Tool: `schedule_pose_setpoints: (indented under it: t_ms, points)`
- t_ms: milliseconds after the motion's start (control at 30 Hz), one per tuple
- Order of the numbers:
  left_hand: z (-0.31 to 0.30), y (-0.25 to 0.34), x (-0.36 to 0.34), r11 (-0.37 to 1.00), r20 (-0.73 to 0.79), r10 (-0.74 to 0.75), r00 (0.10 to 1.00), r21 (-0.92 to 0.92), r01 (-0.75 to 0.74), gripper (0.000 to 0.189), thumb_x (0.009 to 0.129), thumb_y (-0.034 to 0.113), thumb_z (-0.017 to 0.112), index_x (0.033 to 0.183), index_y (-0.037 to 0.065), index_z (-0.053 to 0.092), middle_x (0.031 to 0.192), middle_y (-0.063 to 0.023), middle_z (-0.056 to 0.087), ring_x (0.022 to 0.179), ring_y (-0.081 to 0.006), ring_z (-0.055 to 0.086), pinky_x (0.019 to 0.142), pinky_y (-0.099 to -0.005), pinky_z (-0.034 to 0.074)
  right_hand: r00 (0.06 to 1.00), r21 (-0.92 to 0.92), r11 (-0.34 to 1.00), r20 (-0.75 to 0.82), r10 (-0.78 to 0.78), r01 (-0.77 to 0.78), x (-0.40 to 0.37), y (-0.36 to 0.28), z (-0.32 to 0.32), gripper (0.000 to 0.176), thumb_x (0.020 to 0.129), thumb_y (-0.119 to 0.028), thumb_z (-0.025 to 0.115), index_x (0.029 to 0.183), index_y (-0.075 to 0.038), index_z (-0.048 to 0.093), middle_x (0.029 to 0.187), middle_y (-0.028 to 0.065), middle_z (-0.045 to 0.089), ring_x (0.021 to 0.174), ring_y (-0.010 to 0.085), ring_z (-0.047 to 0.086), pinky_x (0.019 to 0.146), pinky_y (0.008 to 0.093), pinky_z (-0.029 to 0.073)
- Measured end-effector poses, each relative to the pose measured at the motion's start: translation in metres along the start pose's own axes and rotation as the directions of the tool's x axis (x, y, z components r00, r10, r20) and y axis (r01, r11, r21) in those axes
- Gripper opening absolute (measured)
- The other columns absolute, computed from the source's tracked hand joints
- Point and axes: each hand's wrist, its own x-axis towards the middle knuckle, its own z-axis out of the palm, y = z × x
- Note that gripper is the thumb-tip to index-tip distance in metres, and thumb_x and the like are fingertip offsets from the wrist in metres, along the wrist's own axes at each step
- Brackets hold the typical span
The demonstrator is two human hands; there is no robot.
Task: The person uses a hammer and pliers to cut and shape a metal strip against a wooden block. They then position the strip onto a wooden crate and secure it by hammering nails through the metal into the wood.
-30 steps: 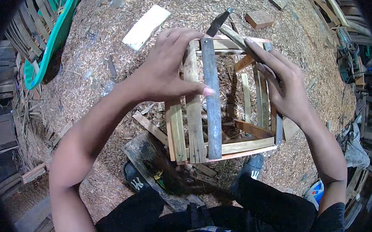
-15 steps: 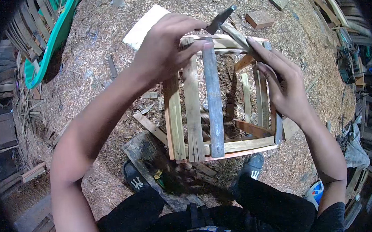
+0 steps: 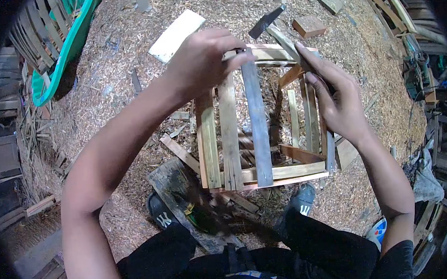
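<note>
My right hand (image 3: 336, 90) is wrapped round the wooden handle of a hammer (image 3: 268, 21), its dark metal head raised just beyond the far edge of a slatted wooden crate (image 3: 283, 172). A grey wooden slat (image 3: 257, 121) lies lengthwise across the crate's upper face, slightly tilted. At this slat's far end is my left hand (image 3: 210, 57), thumb and forefinger brought together in a pinch. Whatever small thing those fingers may hold is too blurred to make out. Left of the grey slat runs a paler wooden slat (image 3: 230, 134).
Wood shavings cover the ground. A white board (image 3: 177, 35), a reddish wood block (image 3: 309, 26) and a flat wood piece (image 3: 331, 3) lie beyond the crate. A worn plank (image 3: 172, 182) rests between my shoes. Far left stands a green plastic rim (image 3: 67, 52) beside stacked slats.
My left thumb and forefinger have closed together at the slat's far end. The grey slat's far end has shifted left and its near end right. The hammer has barely moved.
</note>
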Motion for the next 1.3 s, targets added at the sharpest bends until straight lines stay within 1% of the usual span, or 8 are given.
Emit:
schedule_pose_setpoints:
  t_ms: [100, 200, 267, 367, 567, 833, 900, 1300]
  points:
    - [-0.005, 0.017, -0.009, 0.999, 0.045, -0.050, 0.998, 0.021, 0.049, 0.029, 0.088, 0.027, 0.082, 0.106, 0.007, 0.074, 0.097, -0.0120, 0.074, 0.092, -0.0278, 0.074, 0.077, -0.0377, 0.060, 1.000, 0.012, 1.000, -0.014, -0.024, 0.024, -0.002, 0.005, 0.002, 0.056, 0.098, 0.004, 0.060, 0.151, -0.015, 0.057, 0.108, 0.0201, 0.072, 0.095, 0.0320, 0.071, 0.090, 0.0402, 0.055]
    - [-0.010, 0.046, -0.020, 0.999, -0.022, -0.031, 0.999, 0.036, 0.032, 0.051, 0.085, 0.043, 0.084, 0.122, 0.012, 0.067, 0.120, -0.0144, 0.068, 0.115, -0.0344, 0.066, 0.095, -0.0488, 0.056, 0.999, 0.022, 0.999, -0.026, -0.032, 0.033, -0.004, 0.006, 0.000, 0.056, 0.098, 0.004, 0.060, 0.151, -0.014, 0.057, 0.110, 0.0205, 0.072, 0.096, 0.0319, 0.072, 0.091, 0.0400, 0.055]
    - [-0.017, 0.076, -0.035, 0.978, 0.229, 0.209, 0.951, -0.050, -0.203, 0.070, 0.085, 0.060, 0.078, 0.138, 0.017, 0.060, 0.143, -0.0160, 0.056, 0.139, -0.0405, 0.049, 0.117, -0.0576, 0.039, 1.000, 0.024, 1.000, -0.017, -0.008, 0.008, -0.006, 0.007, 0.001, 0.055, 0.098, 0.003, 0.061, 0.150, -0.013, 0.057, 0.110, 0.0207, 0.072, 0.096, 0.0321, 0.072, 0.092, 0.0401, 0.055]
    - [-0.026, 0.093, -0.052, 0.986, 0.415, 0.162, 0.895, -0.108, -0.129, 0.076, 0.088, 0.068, 0.068, 0.144, 0.017, 0.059, 0.154, -0.0167, 0.046, 0.151, -0.0420, 0.034, 0.127, -0.0576, 0.024, 0.997, 0.112, 0.993, -0.073, 0.035, -0.027, -0.006, 0.008, 0.000, 0.054, 0.097, 0.003, 0.061, 0.149, -0.012, 0.059, 0.107, 0.0205, 0.072, 0.092, 0.0320, 0.073, 0.088, 0.0390, 0.056]
    - [-0.028, 0.101, -0.053, 0.993, 0.490, 0.110, 0.865, -0.083, -0.079, 0.081, 0.089, 0.069, 0.065, 0.148, 0.015, 0.056, 0.161, -0.0184, 0.039, 0.155, -0.0423, 0.028, 0.129, -0.0562, 0.021, 0.972, -0.183, 0.965, 0.172, -0.158, 0.189, -0.001, 0.008, -0.027, 0.062, 0.089, 0.000, 0.070, 0.146, -0.024, 0.064, 0.095, 0.0135, 0.067, 0.078, 0.0268, 0.069, 0.066, 0.0400, 0.058]
    - [-0.026, 0.098, -0.057, 0.992, 0.494, 0.099, 0.864, -0.112, -0.050, 0.081, 0.090, 0.068, 0.064, 0.145, 0.008, 0.058, 0.163, -0.0222, 0.037, 0.152, -0.0455, 0.032, 0.127, -0.0558, 0.025, 0.865, -0.245, 0.844, 0.302, -0.401, 0.477, 0.013, 0.032, -0.027, 0.070, 0.080, -0.004, 0.072, 0.145, -0.027, 0.064, 0.097, 0.0077, 0.066, 0.079, 0.0291, 0.068, 0.068, 0.0418, 0.059]
    - [-0.026, 0.098, -0.057, 0.991, 0.488, 0.102, 0.867, -0.122, -0.048, 0.081, 0.091, 0.069, 0.062, 0.144, 0.007, 0.059, 0.163, -0.0227, 0.037, 0.151, -0.0461, 0.033, 0.127, -0.0562, 0.025, 0.831, -0.214, 0.837, 0.383, -0.403, 0.504, 0.017, 0.039, -0.026, 0.068, 0.078, -0.002, 0.071, 0.145, -0.017, 0.065, 0.099, 0.0145, 0.067, 0.083, 0.0315, 0.068, 0.070, 0.0424, 0.056]
    - [-0.026, 0.096, -0.055, 0.992, 0.474, 0.120, 0.872, -0.099, -0.083, 0.082, 0.094, 0.073, 0.055, 0.138, 0.004, 0.063, 0.161, -0.0271, 0.038, 0.151, -0.0466, 0.034, 0.127, -0.0554, 0.025, 0.822, -0.326, 0.756, 0.290, -0.491, 0.567, 0.034, 0.045, -0.023, 0.067, 0.082, -0.005, 0.069, 0.144, -0.027, 0.064, 0.095, 0.0071, 0.068, 0.076, 0.0244, 0.069, 0.061, 0.0385, 0.060]
